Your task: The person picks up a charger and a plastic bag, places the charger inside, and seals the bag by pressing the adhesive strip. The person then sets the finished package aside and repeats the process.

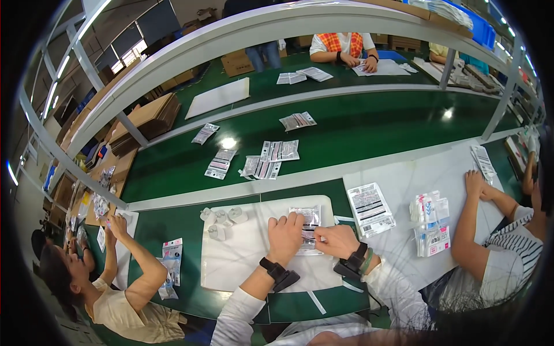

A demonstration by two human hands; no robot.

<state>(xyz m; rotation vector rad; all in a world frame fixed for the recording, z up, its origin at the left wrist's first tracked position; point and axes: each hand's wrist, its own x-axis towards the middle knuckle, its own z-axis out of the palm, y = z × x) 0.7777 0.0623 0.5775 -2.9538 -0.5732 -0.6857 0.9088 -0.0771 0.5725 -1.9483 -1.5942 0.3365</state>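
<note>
A clear plastic pouch point(306, 228) lies on the white mat point(231, 268) at the counter's point(167, 230) centre, pinned under both hands; its filling or sealing looks midway, while 4 small white parts point(222, 222) wait at 9 o'clock of it and finished packets point(369, 207) lie stacked at 3 o'clock; the left hand point(285, 236) presses flat, fingers spread and released on the pouch; the right hand point(336, 241), wrist bent inward, pinches the pouch's near edge.
</note>
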